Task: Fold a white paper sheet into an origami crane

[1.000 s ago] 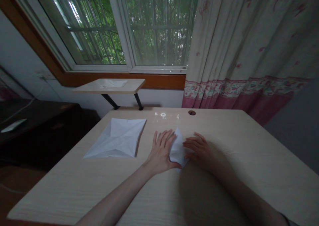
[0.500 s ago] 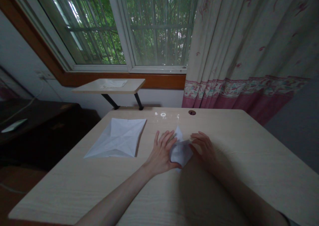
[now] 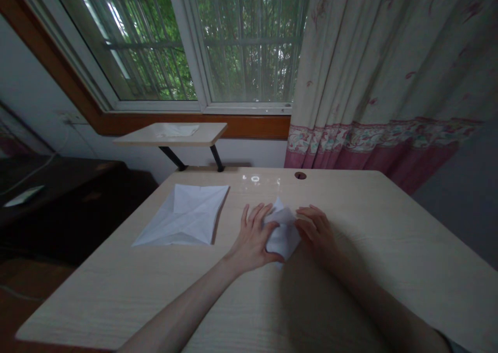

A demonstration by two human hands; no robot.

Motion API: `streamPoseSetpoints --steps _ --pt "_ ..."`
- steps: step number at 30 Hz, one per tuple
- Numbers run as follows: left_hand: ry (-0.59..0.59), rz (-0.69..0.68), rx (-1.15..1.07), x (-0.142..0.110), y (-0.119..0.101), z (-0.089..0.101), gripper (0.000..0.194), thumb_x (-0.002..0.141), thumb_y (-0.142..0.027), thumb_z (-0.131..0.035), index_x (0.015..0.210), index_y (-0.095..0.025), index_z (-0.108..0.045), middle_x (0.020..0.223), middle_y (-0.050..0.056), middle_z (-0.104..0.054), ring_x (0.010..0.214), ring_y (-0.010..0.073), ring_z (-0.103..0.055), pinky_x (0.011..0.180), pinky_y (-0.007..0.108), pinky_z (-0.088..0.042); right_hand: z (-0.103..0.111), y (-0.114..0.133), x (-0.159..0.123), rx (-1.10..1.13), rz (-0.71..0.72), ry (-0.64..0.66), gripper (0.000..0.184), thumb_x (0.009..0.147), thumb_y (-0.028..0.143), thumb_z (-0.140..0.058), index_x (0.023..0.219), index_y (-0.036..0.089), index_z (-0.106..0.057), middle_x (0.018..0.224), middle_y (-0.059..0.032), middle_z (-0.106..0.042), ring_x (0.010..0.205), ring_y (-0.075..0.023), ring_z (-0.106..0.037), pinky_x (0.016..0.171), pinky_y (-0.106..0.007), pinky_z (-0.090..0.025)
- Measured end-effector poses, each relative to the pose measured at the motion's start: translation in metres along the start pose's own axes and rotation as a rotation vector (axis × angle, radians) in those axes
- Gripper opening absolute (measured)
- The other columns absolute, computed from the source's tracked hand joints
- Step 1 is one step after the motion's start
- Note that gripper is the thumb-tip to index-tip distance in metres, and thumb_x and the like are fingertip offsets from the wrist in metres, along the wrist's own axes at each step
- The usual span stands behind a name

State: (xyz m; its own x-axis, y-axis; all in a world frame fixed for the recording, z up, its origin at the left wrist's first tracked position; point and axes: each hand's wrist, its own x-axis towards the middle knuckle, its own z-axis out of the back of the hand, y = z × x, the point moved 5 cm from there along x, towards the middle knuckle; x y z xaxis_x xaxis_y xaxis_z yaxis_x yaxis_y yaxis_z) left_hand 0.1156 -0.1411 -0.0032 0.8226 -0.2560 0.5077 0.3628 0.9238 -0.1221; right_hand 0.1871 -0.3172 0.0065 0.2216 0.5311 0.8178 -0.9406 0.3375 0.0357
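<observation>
A small white folded paper (image 3: 283, 239) lies on the light wood desk, its top point showing beyond my fingers. My left hand (image 3: 254, 239) rests along the paper's left side, fingers spread and thumb across its lower part. At the right edge, my right hand (image 3: 316, 231) has thumb and fingertips pinched on a raised flap of the same paper. Part of the paper is covered by the left hand. Left of both hands lies a larger white paper sheet (image 3: 190, 215) with creases.
The desk (image 3: 218, 311) has a round dark cable hole (image 3: 300, 175) near its back edge. A small raised shelf (image 3: 136, 138) at the back left carries white paper (image 3: 178, 130). A curtain (image 3: 350, 83) hangs behind the desk; a dark cabinet (image 3: 89, 177) stands at the left.
The flap of the small paper has shifted and now shows a broader face toward the top. My left forefinger and right fingers have moved slightly; the larger sheet stays in place.
</observation>
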Motion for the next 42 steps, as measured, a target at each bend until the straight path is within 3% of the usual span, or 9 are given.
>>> streamPoseSetpoints --steps 5,10,20,29,33,42 --pt "-0.006 0.051 -0.023 0.001 0.001 0.0 0.087 0.052 -0.068 -0.083 0.121 -0.023 -0.056 0.136 0.015 -0.046 0.131 0.0395 -0.039 0.115 0.066 -0.012 -0.004 -0.001 -0.002 -0.034 0.018 0.054 0.026 0.094 0.012 -0.049 0.114 0.028 -0.056 0.115 -0.0056 -0.062 0.116 -0.0223 -0.055 0.108 -0.052 -0.042" --pt "-0.016 0.087 -0.017 0.0 0.002 -0.001 0.088 0.046 -0.069 -0.085 0.116 -0.022 -0.059 0.124 0.014 -0.051 0.118 0.0371 -0.047 0.109 0.064 -0.024 -0.01 -0.003 -0.005 -0.061 0.015 0.078 0.026 0.095 0.014 -0.049 0.114 0.029 -0.058 0.109 -0.0033 -0.065 0.113 -0.0217 -0.057 0.113 -0.053 -0.035" --pt "0.019 0.147 -0.06 -0.001 0.002 -0.003 0.086 0.047 -0.066 -0.087 0.114 -0.02 -0.057 0.123 0.015 -0.052 0.111 0.0355 -0.05 0.096 0.052 -0.037 -0.006 0.0 -0.001 -0.064 0.014 0.043 0.029 0.095 0.012 -0.049 0.117 0.028 -0.06 0.097 -0.0032 -0.065 0.095 -0.0192 -0.06 0.105 -0.048 -0.042" --pt "0.028 0.156 -0.063 -0.002 0.004 -0.005 0.101 0.049 -0.065 -0.087 0.129 -0.02 -0.046 0.137 0.018 -0.046 0.122 0.0378 -0.046 0.099 0.052 -0.036 -0.005 -0.001 -0.003 -0.007 0.019 0.034 0.029 0.094 0.011 -0.05 0.117 0.026 -0.06 0.098 -0.0039 -0.064 0.096 -0.0199 -0.059 0.102 -0.048 -0.043" --pt "0.036 0.13 -0.062 -0.001 0.003 -0.004 0.107 0.049 -0.065 -0.087 0.136 -0.021 -0.042 0.145 0.019 -0.039 0.13 0.0396 -0.04 0.105 0.055 -0.031 -0.002 -0.004 -0.003 0.046 -0.01 0.042 0.036 0.095 0.014 -0.049 0.127 0.029 -0.055 0.111 -0.0058 -0.063 0.106 -0.0228 -0.057 0.1 -0.048 -0.045" --pt "0.033 0.139 -0.076 0.0 0.005 -0.005 0.114 0.048 -0.064 -0.088 0.14 -0.019 -0.039 0.151 0.023 -0.033 0.136 0.0417 -0.033 0.109 0.058 -0.028 -0.004 -0.015 -0.009 0.091 -0.199 -0.008 0.038 0.095 0.014 -0.042 0.131 0.024 -0.05 0.117 -0.0097 -0.062 0.111 -0.0261 -0.056 0.095 -0.048 -0.048"
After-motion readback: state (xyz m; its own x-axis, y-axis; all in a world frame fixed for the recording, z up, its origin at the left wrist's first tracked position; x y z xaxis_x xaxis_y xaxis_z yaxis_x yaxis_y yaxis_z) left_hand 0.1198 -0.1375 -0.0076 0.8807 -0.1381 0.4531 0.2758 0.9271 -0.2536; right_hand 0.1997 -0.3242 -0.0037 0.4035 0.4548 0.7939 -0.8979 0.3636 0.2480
